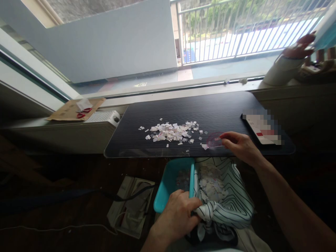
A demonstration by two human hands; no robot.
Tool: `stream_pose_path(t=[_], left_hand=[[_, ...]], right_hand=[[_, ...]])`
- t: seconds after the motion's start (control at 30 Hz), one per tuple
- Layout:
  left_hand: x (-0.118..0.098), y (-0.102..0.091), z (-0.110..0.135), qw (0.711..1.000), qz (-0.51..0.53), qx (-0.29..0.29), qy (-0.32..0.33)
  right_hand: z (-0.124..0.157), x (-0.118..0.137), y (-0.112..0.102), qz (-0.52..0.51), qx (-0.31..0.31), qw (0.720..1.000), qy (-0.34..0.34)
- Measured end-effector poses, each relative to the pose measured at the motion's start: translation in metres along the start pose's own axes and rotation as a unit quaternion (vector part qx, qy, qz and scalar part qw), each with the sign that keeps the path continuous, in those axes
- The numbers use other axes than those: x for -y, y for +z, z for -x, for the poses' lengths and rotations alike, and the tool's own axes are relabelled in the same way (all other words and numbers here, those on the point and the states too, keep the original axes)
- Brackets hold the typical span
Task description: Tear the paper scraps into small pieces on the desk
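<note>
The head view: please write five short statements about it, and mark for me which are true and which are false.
1. The right hand holds a see-through round piece. True.
2. The heap of pale scraps lies on the floor. False: it lies on the dark table.
3. The basin is turquoise. True.
4. The left hand rests on the tabletop. False: it is nearer the wearer, at the basin and the patterned cloth.
5. In the picture, the patterned cloth is to the right of the basin. True.
</note>
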State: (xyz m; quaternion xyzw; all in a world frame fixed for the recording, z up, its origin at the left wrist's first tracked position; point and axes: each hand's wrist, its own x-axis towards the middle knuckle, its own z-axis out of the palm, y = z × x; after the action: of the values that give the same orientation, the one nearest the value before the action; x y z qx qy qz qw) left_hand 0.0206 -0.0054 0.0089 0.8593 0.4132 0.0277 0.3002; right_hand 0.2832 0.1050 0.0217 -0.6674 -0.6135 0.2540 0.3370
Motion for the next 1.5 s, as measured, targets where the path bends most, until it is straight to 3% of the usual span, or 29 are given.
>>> stream_pose_path(t=[0.2, 0.37, 0.77, 1.03, 1.13, 1.27, 1.43, 1.5], left_hand=[[0.0, 0.0, -0.001, 1.0, -0.01, 0.009, -0.003], [-0.001, -0.001, 0.0, 1.0, -0.003, 0.009, -0.001], [-0.001, -0.003, 0.001, 1.0, -0.014, -0.001, -0.005], [0.002, -0.001, 0.001, 1.0, -0.015, -0.016, -0.005], [0.0, -0.004, 0.0, 1.0, -0.019, -0.012, -0.003], [-0.001, -0.005, -0.001, 1.0, -0.02, -0.01, -0.002], [-0.001, -0.003, 0.002, 1.0, -0.016, -0.013, -0.014], [-0.001, -0.003, 0.002, 1.0, -0.015, -0.014, -0.016]], right_hand=[[0.004, 0.006, -0.004, 0.004, 0.0, 1.0, -0.002], [0.008, 0.007, -0.007, 0.012, 0.068, 0.998, -0.014], [-0.008, -0.004, 0.019, -0.134, 0.025, 0.991, -0.008], [-0.001, -0.004, -0.001, -0.041, 0.051, 0.998, -0.006], [-0.001, -0.008, 0.004, -0.08, 0.024, 0.996, 0.006], [-0.002, -0.006, 0.012, -0.152, 0.052, 0.987, 0.018], [0.001, 0.0, -0.001, -0.071, 0.088, 0.994, 0.007], [0.002, -0.002, -0.004, -0.071, 0.075, 0.995, 0.005]])
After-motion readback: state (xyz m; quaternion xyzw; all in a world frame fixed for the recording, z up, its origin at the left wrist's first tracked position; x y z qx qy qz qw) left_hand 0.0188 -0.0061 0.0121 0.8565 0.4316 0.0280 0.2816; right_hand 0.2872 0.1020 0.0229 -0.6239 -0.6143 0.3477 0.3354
